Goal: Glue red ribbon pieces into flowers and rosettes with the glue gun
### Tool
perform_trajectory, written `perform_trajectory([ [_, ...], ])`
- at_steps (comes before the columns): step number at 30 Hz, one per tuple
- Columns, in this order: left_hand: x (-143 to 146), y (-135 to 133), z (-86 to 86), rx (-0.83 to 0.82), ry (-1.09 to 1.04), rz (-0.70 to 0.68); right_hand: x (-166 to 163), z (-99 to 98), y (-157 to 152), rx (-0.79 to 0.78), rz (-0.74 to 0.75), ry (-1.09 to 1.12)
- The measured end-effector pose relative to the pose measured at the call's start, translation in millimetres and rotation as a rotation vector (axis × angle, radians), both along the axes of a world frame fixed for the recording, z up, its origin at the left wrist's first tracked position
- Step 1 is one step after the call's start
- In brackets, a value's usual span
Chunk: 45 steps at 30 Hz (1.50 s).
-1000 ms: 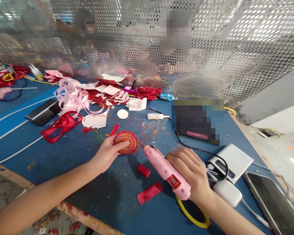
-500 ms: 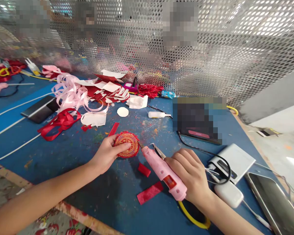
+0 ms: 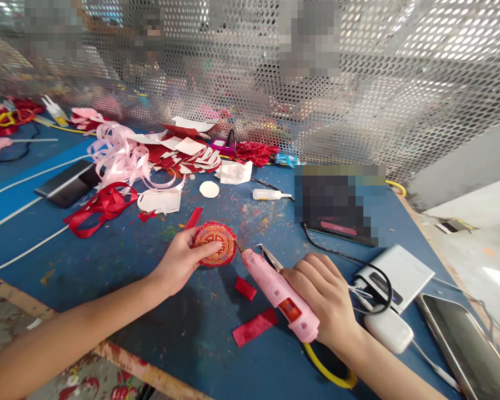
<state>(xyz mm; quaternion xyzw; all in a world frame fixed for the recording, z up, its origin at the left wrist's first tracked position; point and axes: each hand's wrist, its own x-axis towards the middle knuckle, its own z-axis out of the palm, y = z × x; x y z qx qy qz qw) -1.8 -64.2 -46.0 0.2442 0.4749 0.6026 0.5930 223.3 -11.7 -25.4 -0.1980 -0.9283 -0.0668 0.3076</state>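
Note:
My left hand (image 3: 179,261) pinches a round red and gold ornament (image 3: 215,244) at its left edge, holding it just above the blue table (image 3: 158,322). My right hand (image 3: 323,294) is wrapped round a pink glue gun (image 3: 277,291). The gun's nozzle touches the ornament's right edge. Two red paper scraps (image 3: 254,328) lie below the gun. A yellow cord (image 3: 329,372) loops from under my right wrist.
Pink ribbon (image 3: 116,158), red ribbon (image 3: 102,205) and red and white paper cut-outs (image 3: 183,153) pile at the back left. A small glue bottle (image 3: 269,194), a white disc (image 3: 209,189), phones (image 3: 66,183), a white power bank (image 3: 394,278) and a tablet (image 3: 466,344) lie around. Perforated metal screen (image 3: 358,83) stands behind.
The glue gun's nozzle has moved left and up to reach the ornament's right edge. My left hand has kept its pinch on the ornament, raising it slightly.

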Motion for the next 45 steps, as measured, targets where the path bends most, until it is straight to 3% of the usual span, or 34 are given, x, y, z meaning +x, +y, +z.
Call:
perform_trajectory([
  [8, -2, 2, 0.1, 0.021, 0.047, 0.046, 0, 0.7, 0, -0.067, 0.028, -0.038],
  [14, -8, 4, 0.4, 0.032, -0.012, 0.072, 0, -10.3, 23, -0.078, -0.24, -0.291],
  [18, -10, 2, -0.2, 0.011, -0.047, 0.058, -1, 0.4, 24, -0.31, -0.202, -0.257],
  [22, -8, 1, 0.9, -0.026, -0.054, 0.043, -9, 9.9, -6, -0.532, -0.088, -0.203],
  [26, -6, 0, 0.1, -0.056, -0.058, 0.009, -19, -6.4, -34, -0.361, -0.111, -0.329],
  [30, -8, -1, -3.1, -0.096, -0.025, -0.096, -22, -21.5, -37, -0.113, -0.089, -0.342],
  [35, -9, -4, -1.7, -0.124, 0.007, -0.2, -16, -18.5, -29, -0.09, 0.008, -0.07],
  [38, -5, -7, 0.6, -0.17, 0.0, -0.196, -16, -12.1, -28, -0.315, 0.01, 0.178],
  [43, 2, -13, 1.6, -0.208, -0.025, -0.239, -26, -3.2, -27, -1.175, -0.1, 0.573],
  [45, 5, -15, 1.5, -0.221, -0.024, -0.253, -29, -1.7, -25, -1.348, -0.102, 0.654],
])
